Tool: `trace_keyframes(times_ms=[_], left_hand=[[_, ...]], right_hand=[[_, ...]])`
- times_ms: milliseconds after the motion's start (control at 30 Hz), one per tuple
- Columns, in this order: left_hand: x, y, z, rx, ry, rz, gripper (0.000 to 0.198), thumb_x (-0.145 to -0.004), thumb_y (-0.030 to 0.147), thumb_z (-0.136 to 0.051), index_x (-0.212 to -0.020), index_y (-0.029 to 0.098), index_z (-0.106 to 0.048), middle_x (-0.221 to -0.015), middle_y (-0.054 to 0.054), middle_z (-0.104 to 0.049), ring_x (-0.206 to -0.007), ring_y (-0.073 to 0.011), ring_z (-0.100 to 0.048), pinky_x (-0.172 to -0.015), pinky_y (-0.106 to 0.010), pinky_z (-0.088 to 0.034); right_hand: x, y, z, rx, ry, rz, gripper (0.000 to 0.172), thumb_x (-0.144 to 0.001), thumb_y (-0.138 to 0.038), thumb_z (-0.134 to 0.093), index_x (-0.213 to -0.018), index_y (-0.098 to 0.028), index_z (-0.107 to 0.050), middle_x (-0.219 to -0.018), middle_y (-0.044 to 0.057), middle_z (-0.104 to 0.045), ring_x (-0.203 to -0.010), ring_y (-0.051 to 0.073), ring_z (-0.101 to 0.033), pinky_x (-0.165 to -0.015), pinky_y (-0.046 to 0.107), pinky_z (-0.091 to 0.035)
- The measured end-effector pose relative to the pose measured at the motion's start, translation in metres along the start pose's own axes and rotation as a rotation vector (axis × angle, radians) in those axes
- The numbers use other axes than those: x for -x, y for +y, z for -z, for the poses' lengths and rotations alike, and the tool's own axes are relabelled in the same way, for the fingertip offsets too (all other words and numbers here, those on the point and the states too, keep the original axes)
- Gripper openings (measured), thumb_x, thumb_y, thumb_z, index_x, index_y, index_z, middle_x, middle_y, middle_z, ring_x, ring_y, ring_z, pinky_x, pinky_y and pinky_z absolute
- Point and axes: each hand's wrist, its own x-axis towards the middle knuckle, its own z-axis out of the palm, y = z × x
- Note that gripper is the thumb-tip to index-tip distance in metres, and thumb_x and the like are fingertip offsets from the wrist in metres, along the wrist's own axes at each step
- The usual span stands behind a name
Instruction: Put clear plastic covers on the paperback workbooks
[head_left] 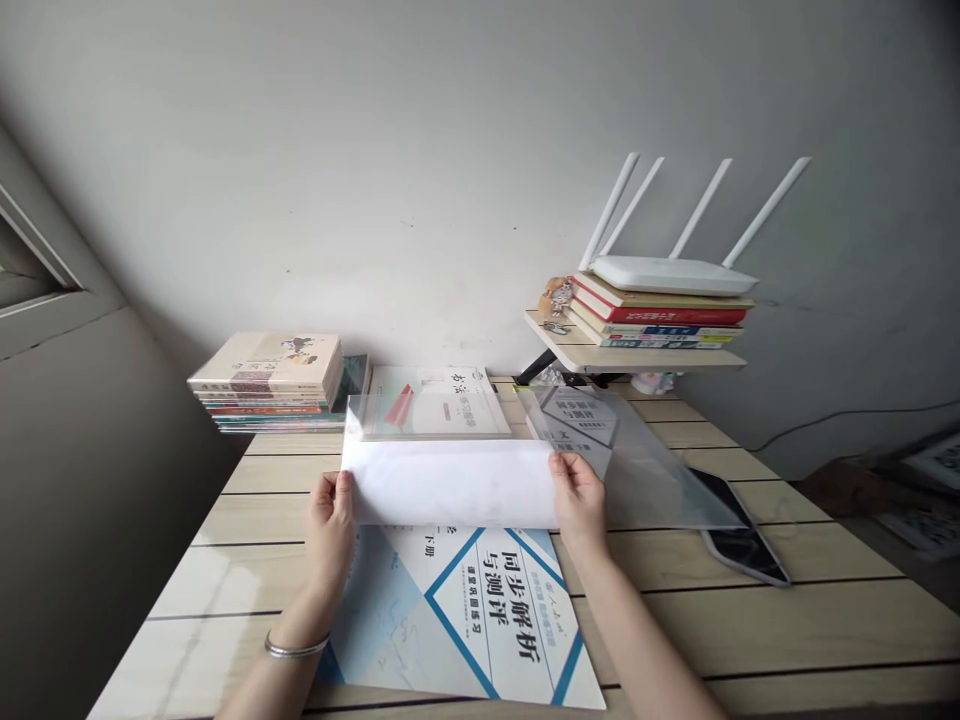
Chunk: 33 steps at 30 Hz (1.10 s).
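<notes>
A blue-and-white workbook [480, 610] lies flat on the wooden table [787, 620] in front of me. Over its far half, a white backing sheet [450, 482] is curled up off a clear plastic cover film [645, 465]. My left hand [330, 525] pinches the sheet's left edge. My right hand [579, 495] pinches its right edge, fingers closed on it. The clear film spreads out to the right, beyond my right hand.
A stack of books [270, 382] sits at the back left. A white booklet [435, 400] lies behind the sheet. A small shelf [637, 355] holds books and a white router [671, 272]. A dark phone [739, 530] lies at the right, partly under the film.
</notes>
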Motion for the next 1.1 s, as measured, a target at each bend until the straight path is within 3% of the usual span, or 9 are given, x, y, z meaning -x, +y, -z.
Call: trace_keyframes(times_ms=[267, 567, 733, 933, 1100], left_hand=[[0.003, 0.004, 0.000, -0.041, 0.031, -0.019, 0.036, -0.083, 0.053, -0.047, -0.068, 0.020, -0.047, -0.063, 0.001, -0.047, -0.062, -0.0138, -0.041, -0.058, -0.025, -0.034], [0.006, 0.001, 0.002, -0.056, 0.052, -0.035, 0.032, -0.085, 0.046, -0.046, -0.067, 0.020, -0.046, -0.064, 0.002, -0.047, -0.063, -0.0135, -0.041, -0.059, -0.025, -0.034], [0.005, -0.003, 0.002, -0.079, 0.066, -0.053, 0.029, -0.085, 0.044, -0.046, -0.068, 0.020, -0.047, -0.064, 0.001, -0.048, -0.063, -0.0137, -0.042, -0.059, -0.025, -0.034], [0.004, -0.012, 0.001, -0.091, 0.067, -0.054, 0.030, -0.086, 0.044, -0.046, -0.067, 0.020, -0.045, -0.064, 0.002, -0.047, -0.062, -0.0131, -0.043, -0.059, -0.025, -0.034], [0.006, -0.012, 0.001, -0.085, 0.065, -0.048, 0.031, -0.086, 0.047, -0.045, -0.070, 0.020, -0.047, -0.065, 0.001, -0.049, -0.064, -0.0142, -0.045, -0.059, -0.026, -0.036]], right_hand=[[0.007, 0.002, 0.006, -0.105, -0.052, -0.106, 0.037, -0.071, -0.052, -0.064, -0.063, -0.018, -0.049, -0.059, -0.003, -0.046, -0.058, 0.012, -0.040, -0.051, 0.023, -0.033], [0.012, 0.008, -0.001, 0.125, 0.016, 0.017, 0.042, -0.077, -0.053, -0.057, -0.059, -0.020, -0.037, -0.054, -0.006, -0.030, -0.054, 0.010, -0.029, -0.049, 0.022, -0.026], [0.012, 0.004, 0.005, 0.023, -0.053, -0.079, 0.040, -0.075, -0.055, -0.058, -0.064, -0.019, -0.045, -0.058, -0.004, -0.040, -0.056, 0.011, -0.035, -0.050, 0.022, -0.030], [0.012, 0.009, 0.005, 0.104, 0.022, -0.031, 0.039, -0.076, -0.054, -0.057, -0.065, -0.018, -0.051, -0.058, -0.004, -0.042, -0.058, 0.011, -0.037, -0.053, 0.023, -0.033], [0.014, 0.009, 0.003, -0.009, 0.029, -0.127, 0.037, -0.071, -0.054, -0.062, -0.069, -0.018, -0.054, -0.061, -0.002, -0.051, -0.059, 0.013, -0.044, -0.052, 0.023, -0.036]])
